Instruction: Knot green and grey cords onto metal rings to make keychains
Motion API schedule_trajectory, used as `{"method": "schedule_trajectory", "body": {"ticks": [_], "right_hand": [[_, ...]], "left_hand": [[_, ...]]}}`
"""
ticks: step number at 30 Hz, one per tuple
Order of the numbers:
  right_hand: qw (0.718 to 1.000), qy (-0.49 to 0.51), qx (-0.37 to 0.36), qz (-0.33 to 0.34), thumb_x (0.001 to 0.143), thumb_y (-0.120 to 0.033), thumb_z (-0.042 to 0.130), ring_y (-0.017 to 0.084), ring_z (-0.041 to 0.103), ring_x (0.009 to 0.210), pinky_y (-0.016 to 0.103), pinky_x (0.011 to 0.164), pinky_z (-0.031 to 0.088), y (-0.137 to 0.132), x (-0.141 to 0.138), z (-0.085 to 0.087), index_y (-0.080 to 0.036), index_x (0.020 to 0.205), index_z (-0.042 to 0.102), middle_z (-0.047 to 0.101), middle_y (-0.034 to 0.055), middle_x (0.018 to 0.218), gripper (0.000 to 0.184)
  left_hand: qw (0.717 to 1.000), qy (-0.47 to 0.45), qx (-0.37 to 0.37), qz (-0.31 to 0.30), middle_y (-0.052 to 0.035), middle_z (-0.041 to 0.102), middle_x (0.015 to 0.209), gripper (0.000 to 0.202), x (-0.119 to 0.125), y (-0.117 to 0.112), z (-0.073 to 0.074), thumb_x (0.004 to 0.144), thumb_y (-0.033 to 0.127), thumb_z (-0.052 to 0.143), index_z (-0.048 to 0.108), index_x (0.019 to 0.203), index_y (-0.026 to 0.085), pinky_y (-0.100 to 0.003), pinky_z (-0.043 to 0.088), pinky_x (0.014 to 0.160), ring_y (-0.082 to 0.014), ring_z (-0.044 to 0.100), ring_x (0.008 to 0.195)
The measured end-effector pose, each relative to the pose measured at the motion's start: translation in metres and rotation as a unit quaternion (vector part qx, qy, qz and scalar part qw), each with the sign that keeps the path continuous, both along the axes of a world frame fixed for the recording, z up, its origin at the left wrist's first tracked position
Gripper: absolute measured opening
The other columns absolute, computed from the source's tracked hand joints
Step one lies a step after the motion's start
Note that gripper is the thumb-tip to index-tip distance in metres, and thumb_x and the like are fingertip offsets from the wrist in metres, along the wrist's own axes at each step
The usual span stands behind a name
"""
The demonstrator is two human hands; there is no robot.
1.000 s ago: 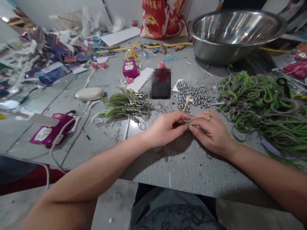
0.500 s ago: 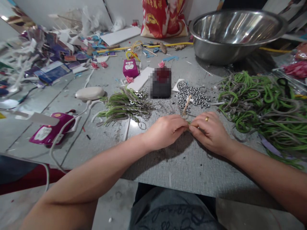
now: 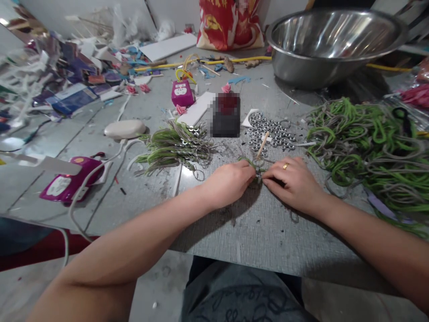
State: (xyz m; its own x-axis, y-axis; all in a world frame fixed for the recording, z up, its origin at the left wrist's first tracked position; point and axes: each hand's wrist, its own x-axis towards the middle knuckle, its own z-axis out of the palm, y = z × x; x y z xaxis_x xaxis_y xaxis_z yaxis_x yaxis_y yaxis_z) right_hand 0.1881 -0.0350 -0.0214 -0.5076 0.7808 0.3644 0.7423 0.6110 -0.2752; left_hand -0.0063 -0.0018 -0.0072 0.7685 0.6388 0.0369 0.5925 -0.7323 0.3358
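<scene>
Now green cord [image 3: 247, 160] loops beside left hand [image 3: 231, 181].

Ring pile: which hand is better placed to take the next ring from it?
Right, probably. The ring pile lies just beyond the right hand, farther from the left hand. Both hands pinch a green cord between them, so the right would have to let go first.

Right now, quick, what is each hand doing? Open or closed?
Left hand: closed, pinching a green cord.
Right hand: closed, pinching the same green cord; a wooden stick pokes up between the hands.
</scene>
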Motion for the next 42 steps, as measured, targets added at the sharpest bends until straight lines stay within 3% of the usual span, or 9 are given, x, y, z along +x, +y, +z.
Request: {"method": "schedule_trajectory", "body": {"ticks": [12,18,26,32,42], "right_hand": [[1.000,0.005,0.015,0.007,0.085,-0.026,0.053,0.019,0.053,0.074,0.033,0.069,0.031,0.002,0.000,-0.002,-0.020,0.078,0.067,0.066,0.0020,0.071,0.017],[1.000,0.004,0.018,0.007,0.082,-0.023,0.053,0.019,0.052,0.071,0.032,0.068,0.031,0.002,-0.004,-0.001,-0.020,0.069,0.064,0.063,0.0011,0.065,0.018],[1.000,0.021,0.003,-0.002,0.077,-0.018,0.053,0.018,0.051,0.071,0.032,0.068,0.033,0.002,-0.006,-0.001,-0.018,0.066,0.060,0.062,0.0019,0.066,0.013],[0.999,0.032,-0.012,-0.002,0.078,-0.018,0.052,0.019,0.053,0.073,0.035,0.070,0.037,0.000,-0.004,0.000,-0.019,0.067,0.060,0.064,0.0030,0.073,0.013],[0.993,0.109,-0.021,-0.028,0.075,-0.016,0.054,0.018,0.058,0.075,0.035,0.071,0.046,0.004,0.002,0.003,-0.021,0.069,0.058,0.065,0.0043,0.077,0.009]], "left_hand": [[0.998,-0.018,-0.043,0.052,-0.0032,0.060,0.083,0.022,0.005,-0.003,-0.003,0.087,0.022,0.044,0.065,0.084,0.018,-0.026,0.048,0.066,-0.0136,0.060,0.073],[0.994,-0.040,-0.055,0.081,-0.0026,0.061,0.084,0.020,0.007,-0.004,-0.005,0.085,0.019,0.045,0.065,0.079,0.018,-0.027,0.048,0.068,-0.0135,0.061,0.074],[0.996,-0.045,-0.048,0.055,-0.0049,0.059,0.096,0.020,0.006,-0.008,0.003,0.081,0.025,0.049,0.059,0.095,0.016,-0.030,0.051,0.072,-0.0168,0.062,0.083],[0.997,-0.017,-0.017,0.075,-0.0043,0.058,0.098,0.019,0.008,-0.011,-0.002,0.084,0.030,0.049,0.060,0.093,0.019,-0.027,0.050,0.062,-0.0164,0.062,0.080],[0.997,-0.017,-0.020,0.074,-0.0041,0.058,0.100,0.018,0.008,-0.011,-0.002,0.084,0.028,0.048,0.060,0.095,0.019,-0.027,0.050,0.063,-0.0161,0.062,0.081]]}}
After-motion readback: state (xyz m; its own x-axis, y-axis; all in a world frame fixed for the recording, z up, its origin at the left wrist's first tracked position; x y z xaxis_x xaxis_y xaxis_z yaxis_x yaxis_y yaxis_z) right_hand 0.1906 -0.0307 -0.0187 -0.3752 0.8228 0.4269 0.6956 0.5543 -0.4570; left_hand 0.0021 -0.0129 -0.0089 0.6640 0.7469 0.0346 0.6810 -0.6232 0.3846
